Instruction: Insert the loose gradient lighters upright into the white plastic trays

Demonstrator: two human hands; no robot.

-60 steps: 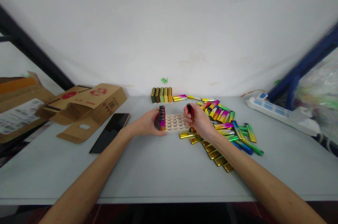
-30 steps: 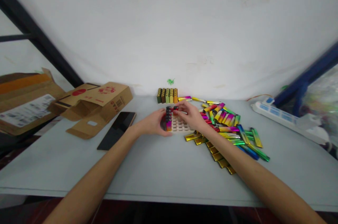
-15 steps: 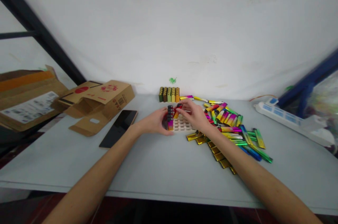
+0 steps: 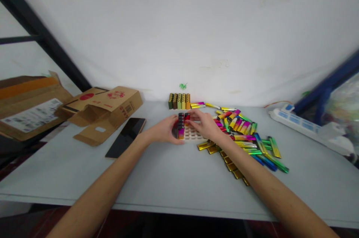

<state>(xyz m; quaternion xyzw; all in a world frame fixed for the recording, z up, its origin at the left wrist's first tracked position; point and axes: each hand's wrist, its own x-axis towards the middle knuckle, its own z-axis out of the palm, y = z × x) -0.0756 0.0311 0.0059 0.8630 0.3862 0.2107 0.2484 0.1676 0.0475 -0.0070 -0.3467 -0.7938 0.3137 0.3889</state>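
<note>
A pale tray with rows of slots (image 4: 193, 135) lies on the table between my hands. Along its left side stands a row of upright lighters (image 4: 181, 126) with black tops and shiny purple-and-gold bodies. My left hand (image 4: 167, 129) is curled around the tray's left side and this row, thumb at the near corner. My right hand (image 4: 204, 123) pinches a lighter with a red top (image 4: 187, 117), upright at the far end of the second row of slots. The fingers partly hide that lighter and the tray's right part.
Loose metallic lighters (image 4: 241, 126) are heaped to the right, with gold ones (image 4: 228, 164) lined up nearer. A block of standing lighters (image 4: 179, 101) sits by the wall. On the left are a phone (image 4: 126, 138) and an opened cardboard box (image 4: 112, 99); a power strip (image 4: 308, 127) lies far right.
My right hand has moved slightly left and down, and the red-topped lighter has gone from tilted to upright beside the standing row. My left hand stays in place.
</note>
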